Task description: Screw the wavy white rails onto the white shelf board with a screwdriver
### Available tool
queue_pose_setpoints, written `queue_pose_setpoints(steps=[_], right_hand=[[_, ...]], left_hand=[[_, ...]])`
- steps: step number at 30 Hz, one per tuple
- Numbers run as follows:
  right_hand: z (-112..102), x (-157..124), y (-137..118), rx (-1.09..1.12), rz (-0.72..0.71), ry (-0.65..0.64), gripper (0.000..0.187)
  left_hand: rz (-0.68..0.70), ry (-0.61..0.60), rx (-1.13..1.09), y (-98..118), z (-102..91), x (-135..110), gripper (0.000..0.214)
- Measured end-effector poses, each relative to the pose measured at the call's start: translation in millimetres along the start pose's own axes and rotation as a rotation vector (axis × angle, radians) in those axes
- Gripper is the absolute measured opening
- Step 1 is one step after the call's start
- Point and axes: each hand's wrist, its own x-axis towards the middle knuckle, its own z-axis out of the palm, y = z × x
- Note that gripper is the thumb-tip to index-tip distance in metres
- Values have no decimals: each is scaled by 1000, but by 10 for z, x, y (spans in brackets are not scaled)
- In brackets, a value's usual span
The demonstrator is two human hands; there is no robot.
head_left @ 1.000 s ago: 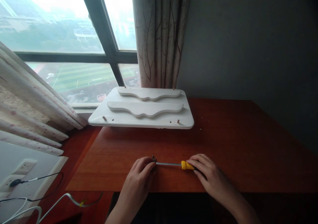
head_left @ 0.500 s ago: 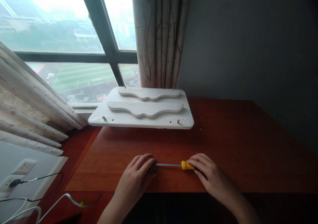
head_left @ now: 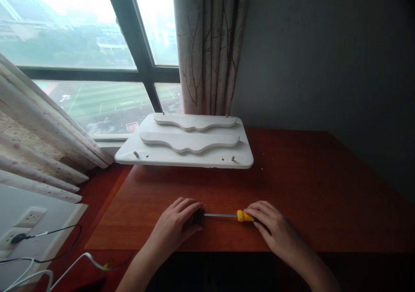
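Observation:
A screwdriver point(head_left: 227, 215) with a yellow and black handle lies flat near the front edge of the red-brown table point(head_left: 311, 188). My right hand point(head_left: 274, 229) rests over its handle with the fingers curled on it. My left hand point(head_left: 177, 225) covers the tip end of the shaft, fingers bent over small dark pieces point(head_left: 197, 216) that I cannot make out clearly. Further back lies a white board point(head_left: 181, 156) with two wavy white pieces point(head_left: 191, 141) and short wooden dowels point(head_left: 232, 158) standing in it.
A window and patterned curtain point(head_left: 209, 46) stand behind the board; a grey wall is at the right. At the lower left a white surface holds a power socket point(head_left: 30, 216) and loose cables point(head_left: 65, 261). Small specks lie on the table right of the board.
My left hand has slid a little left and down over the small dark pieces at the shaft's tip. The right hand and screwdriver have stayed put.

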Motion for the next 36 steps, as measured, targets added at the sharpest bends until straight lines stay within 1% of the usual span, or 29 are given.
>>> queue_pose_setpoints(steps=[4,13,23,29,36], right_hand=[[-5,6,-12,-7,-9,11,42],[11,-4,19,-13,-12,-8,43],[-33,18,-24,-20,-15,-24,44],[-23,15,-20,-20,-29,0,44],[-21,15,-19,-22,-15,-11,44]], left_hand=[[0,33,0,11,30,-26,46],[9,44,2,50,20,-26,43],[39,11,-60,33,12,-4,42],[17,31,-71,80,4,24,35],[0,31,-70,97,21,7,34]])
